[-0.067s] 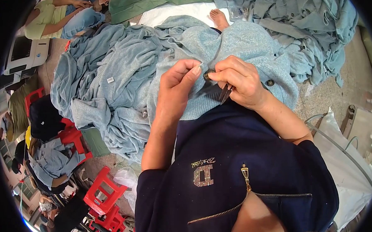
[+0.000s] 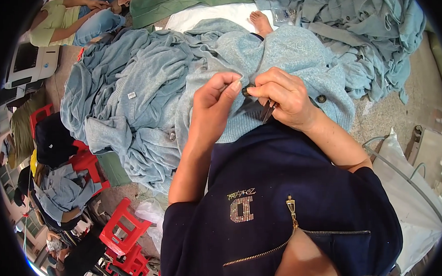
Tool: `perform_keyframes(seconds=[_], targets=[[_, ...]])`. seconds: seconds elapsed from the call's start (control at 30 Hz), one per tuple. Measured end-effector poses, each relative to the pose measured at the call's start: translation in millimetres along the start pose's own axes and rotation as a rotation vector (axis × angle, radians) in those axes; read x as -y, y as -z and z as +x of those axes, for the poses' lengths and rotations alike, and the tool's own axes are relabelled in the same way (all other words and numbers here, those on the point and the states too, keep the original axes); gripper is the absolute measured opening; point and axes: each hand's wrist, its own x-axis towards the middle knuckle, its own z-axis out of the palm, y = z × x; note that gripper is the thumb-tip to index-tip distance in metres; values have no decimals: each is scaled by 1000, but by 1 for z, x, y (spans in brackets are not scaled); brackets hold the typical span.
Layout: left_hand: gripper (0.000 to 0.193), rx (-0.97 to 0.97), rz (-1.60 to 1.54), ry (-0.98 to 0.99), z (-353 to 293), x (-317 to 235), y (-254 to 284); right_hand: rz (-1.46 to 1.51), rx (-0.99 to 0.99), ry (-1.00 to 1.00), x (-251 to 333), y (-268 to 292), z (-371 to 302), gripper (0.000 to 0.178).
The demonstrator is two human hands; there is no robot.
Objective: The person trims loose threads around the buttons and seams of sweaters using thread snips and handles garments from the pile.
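A light blue-grey knitted cardigan (image 2: 288, 48) lies across my lap. The thumb and forefinger of my left hand (image 2: 212, 109) are pinched together at its edge. Just right of those fingertips, my right hand (image 2: 288, 95) grips a dark round button (image 2: 246, 90) between thumb and forefinger. Small dark metal thread snips (image 2: 267, 111) are tucked in the same right hand, blades pointing down toward my lap. Another dark button (image 2: 321, 98) shows on the cardigan to the right. Whether a thread runs between my hands is too fine to tell.
Heaped blue-grey knitwear (image 2: 129, 68) lies to the left, with a greyer pile (image 2: 359, 23) at the far right. A bare foot (image 2: 260, 23) rests on a white sheet ahead. Red plastic stools (image 2: 123, 226) stand at the lower left. Another person (image 2: 73, 21) sits at the far left.
My left hand has shifted very slightly to the right, closer to the button. The right hand stays almost still, with the button and snips in it.
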Motion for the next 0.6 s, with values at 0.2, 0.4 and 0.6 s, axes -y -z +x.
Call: perform_keyframes(seconds=[0.2, 0.4, 0.6], targets=[[25, 69, 433, -294, 3, 8, 5, 169, 57, -98, -10, -10, -10, 32], [26, 145, 638, -446, 2, -2, 10, 518, 139, -408, -6, -5, 10, 27], [25, 36, 574, -465, 7, 3, 7, 382, 204, -469, -20, -8, 5, 21]])
